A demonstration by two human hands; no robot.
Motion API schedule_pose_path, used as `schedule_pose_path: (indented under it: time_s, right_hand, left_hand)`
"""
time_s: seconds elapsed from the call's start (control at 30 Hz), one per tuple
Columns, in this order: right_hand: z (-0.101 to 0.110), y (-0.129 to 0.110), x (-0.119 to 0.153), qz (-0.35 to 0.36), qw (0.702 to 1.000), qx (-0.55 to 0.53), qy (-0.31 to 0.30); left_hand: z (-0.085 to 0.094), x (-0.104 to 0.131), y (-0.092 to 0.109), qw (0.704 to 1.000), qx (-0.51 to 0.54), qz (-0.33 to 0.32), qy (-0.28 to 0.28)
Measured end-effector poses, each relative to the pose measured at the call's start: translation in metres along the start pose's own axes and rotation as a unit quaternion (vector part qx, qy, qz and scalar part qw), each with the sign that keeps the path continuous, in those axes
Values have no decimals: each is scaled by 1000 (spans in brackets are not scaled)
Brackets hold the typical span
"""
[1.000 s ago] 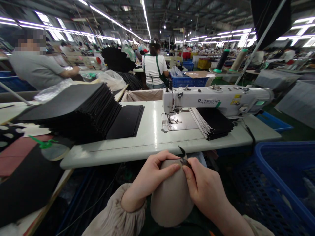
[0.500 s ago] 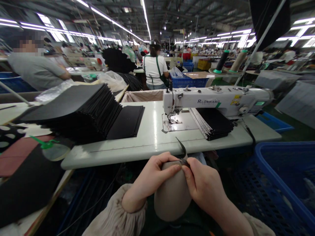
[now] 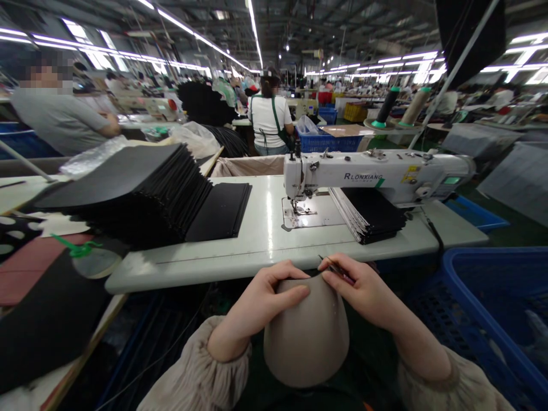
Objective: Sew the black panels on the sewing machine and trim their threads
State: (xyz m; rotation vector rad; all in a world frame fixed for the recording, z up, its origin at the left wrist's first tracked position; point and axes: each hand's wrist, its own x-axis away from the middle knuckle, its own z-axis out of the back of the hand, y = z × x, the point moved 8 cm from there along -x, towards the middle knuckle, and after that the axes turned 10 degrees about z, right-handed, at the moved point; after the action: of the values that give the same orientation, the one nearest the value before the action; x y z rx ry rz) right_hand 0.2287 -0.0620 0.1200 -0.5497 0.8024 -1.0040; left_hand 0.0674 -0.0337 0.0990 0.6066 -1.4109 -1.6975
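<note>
While fingers (image 3: 295, 295) hold its top edge | taupe piece (image 3: 306, 342) curves below

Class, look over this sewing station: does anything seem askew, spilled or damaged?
The tall stack of dark panels on the sewing table looks askew: its layers slant and fan out, while the low stack beside it lies flat. No spill shows.

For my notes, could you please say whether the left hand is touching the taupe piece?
Touching: in the head view, the left hand rests its thumb across the taupe piece.
</note>
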Motion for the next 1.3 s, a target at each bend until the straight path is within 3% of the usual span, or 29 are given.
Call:
schedule_pose_path:
  time_s: [0.23,0.3,0.47,0.77,1.3]
  right_hand:
    - [-7,-3,-1,-12,1000,9,-15]
    - [-8,-2,1,-21,1000,10,-4]
    - [7,-10,13,-16,990,91,110]
    - [-15,-28,24,43,967,242,65]
    - [-23,-39,28,83,937,314,130]
  left_hand:
    - [1,0,20,989,-117,-66,58]
    - [1,-1,19,991,-107,-54,56]
    - [4,-2,16,996,-67,-30,46]
    - [6,-2,12,998,-51,-14,36]
    - [-1,0,12,999,-38,-3,21]
